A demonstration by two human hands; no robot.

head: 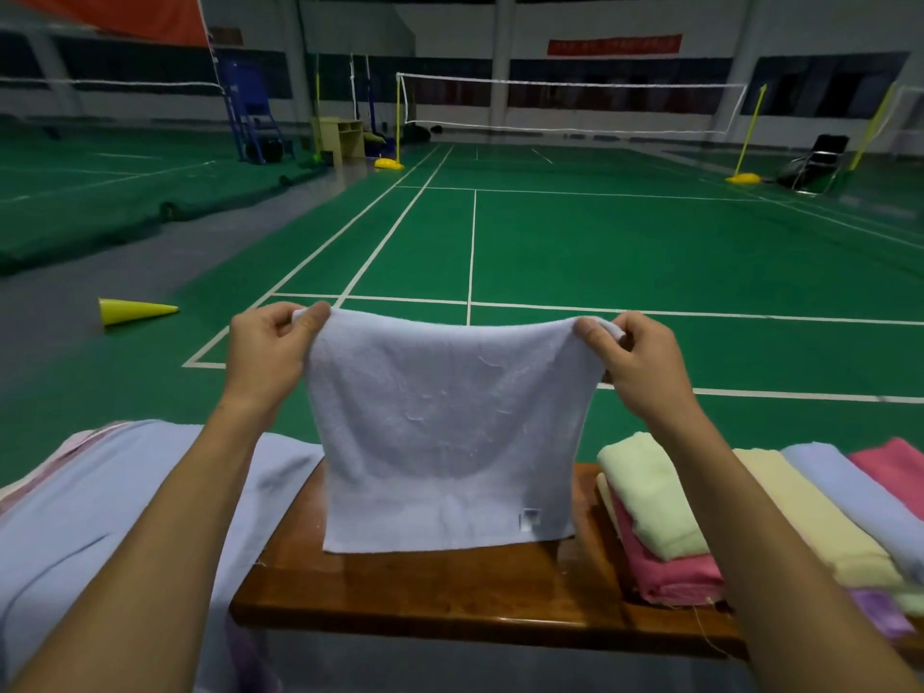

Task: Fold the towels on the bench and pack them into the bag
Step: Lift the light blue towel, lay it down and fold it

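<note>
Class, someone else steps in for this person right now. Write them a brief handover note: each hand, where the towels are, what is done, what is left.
Left hand pinches the top left corner of the pale blue towel; right hand pinches the top right corner. The towel hangs spread out, its bottom edge resting on the wooden bench.
Done: a folded stack on the right, light green over pink.
Left: fold this towel; unfolded towels lie further right, and a large pale blue cloth on the left. No bag is clearly visible; nothing looks packed yet.
</note>
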